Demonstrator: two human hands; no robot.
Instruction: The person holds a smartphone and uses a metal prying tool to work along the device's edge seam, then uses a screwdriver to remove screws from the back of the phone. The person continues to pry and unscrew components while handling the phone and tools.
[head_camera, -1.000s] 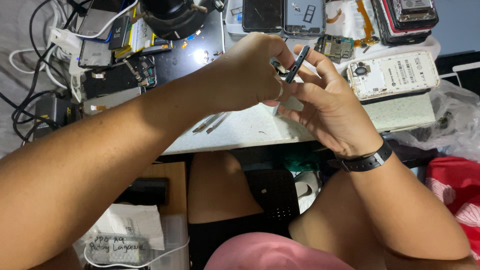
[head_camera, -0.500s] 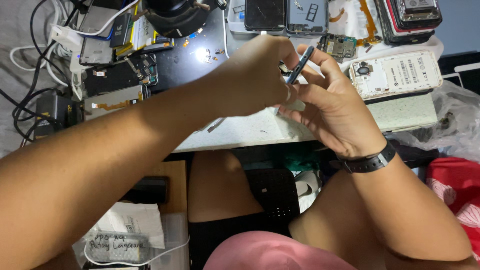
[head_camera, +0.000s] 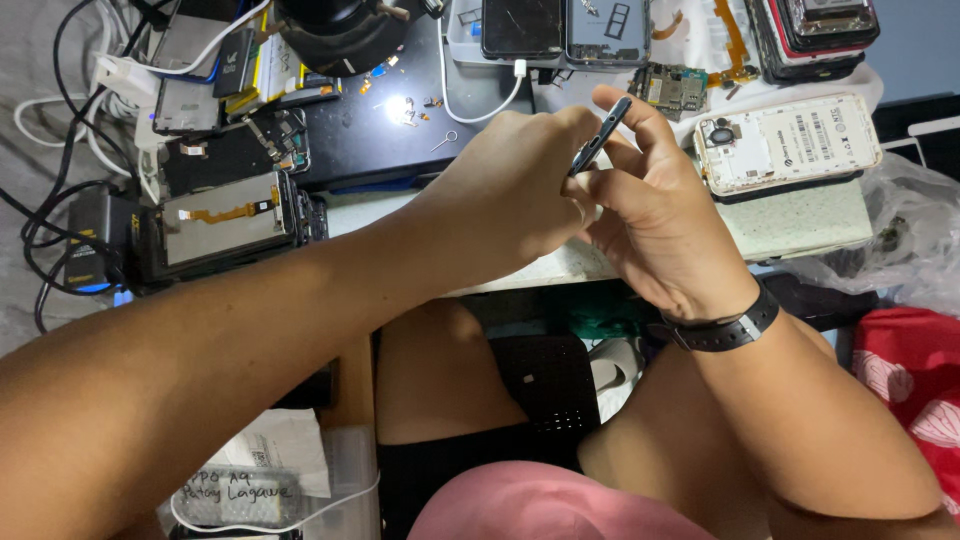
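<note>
Two hands meet above the worktop (head_camera: 520, 275): right hand (head_camera: 660, 215) pinches a slim dark strip (head_camera: 598, 137) upright, steadying it. Left hand (head_camera: 510, 195) closes its grip on the strip's lower end.

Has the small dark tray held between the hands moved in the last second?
Yes. The slim dark tray has risen toward the green circuit board on the table, pinched between the left hand and right hand.

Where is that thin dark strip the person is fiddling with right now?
In the head view the thin dark strip sits upper centre, pinched between the left hand and right hand, raised above the bench, left of the white opened phone.
</note>
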